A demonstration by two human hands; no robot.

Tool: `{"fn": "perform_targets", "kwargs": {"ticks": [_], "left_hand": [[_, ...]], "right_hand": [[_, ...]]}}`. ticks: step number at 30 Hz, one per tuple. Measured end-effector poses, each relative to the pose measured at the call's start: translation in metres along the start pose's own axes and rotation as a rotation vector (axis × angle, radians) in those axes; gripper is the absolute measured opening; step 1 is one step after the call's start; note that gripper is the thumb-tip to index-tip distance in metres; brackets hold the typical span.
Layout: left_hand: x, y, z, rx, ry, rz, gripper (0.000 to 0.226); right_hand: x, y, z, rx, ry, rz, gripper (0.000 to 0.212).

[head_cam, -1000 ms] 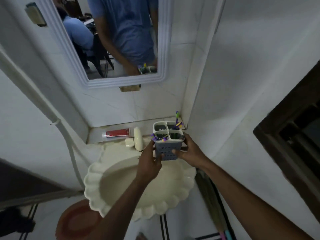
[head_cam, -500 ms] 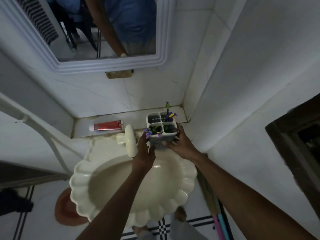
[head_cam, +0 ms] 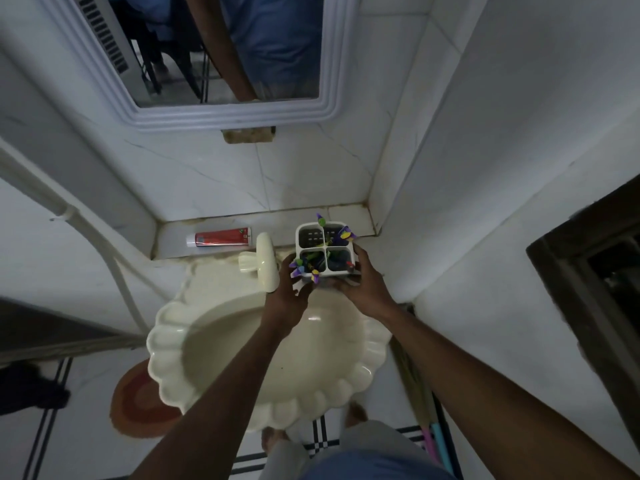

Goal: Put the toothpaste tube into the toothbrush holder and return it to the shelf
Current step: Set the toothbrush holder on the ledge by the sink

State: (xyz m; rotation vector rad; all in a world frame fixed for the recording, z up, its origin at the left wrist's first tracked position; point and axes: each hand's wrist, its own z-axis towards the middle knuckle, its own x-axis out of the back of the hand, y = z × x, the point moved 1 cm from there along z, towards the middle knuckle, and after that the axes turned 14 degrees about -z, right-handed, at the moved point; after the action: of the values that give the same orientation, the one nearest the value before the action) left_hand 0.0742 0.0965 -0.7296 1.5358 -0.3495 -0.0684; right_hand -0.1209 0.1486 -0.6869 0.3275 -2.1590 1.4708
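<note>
toothpaste tube: red body, white cap end
toothbrush holder: white rim, grey slotted compartments
toothbrushes: purple, yellow and green ends
basin: cream, scalloped edge
tap: cream
shelf: pale grey-white tile
mirror frame: white, ridged
floor mat: orange with a red ring
floor: white with black line checks

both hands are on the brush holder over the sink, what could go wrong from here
1. The toothbrush holder is gripped low by the left hand and right hand above the sink; a tilt could spill brushes into the basin.
2. The toothpaste tube lies on the shelf; fetching it leaves a one-handed grip.
3. The tap sits between tube and holder, so a reach may knock it.
</note>
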Motion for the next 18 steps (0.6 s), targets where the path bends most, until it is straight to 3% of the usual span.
{"fn": "perform_targets", "kwargs": {"ticks": [11,18], "left_hand": [[0.024,0.007,-0.024,0.054,0.004,0.094,0.055],[0.028,0.021,-0.029,0.093,0.037,0.016,0.042]], "right_hand": [[-0.01,-0.003,-0.026,-0.001,0.115,0.007,0.09],[-0.022,-0.014,-0.048,-0.09,0.195,0.004,0.089]]}}
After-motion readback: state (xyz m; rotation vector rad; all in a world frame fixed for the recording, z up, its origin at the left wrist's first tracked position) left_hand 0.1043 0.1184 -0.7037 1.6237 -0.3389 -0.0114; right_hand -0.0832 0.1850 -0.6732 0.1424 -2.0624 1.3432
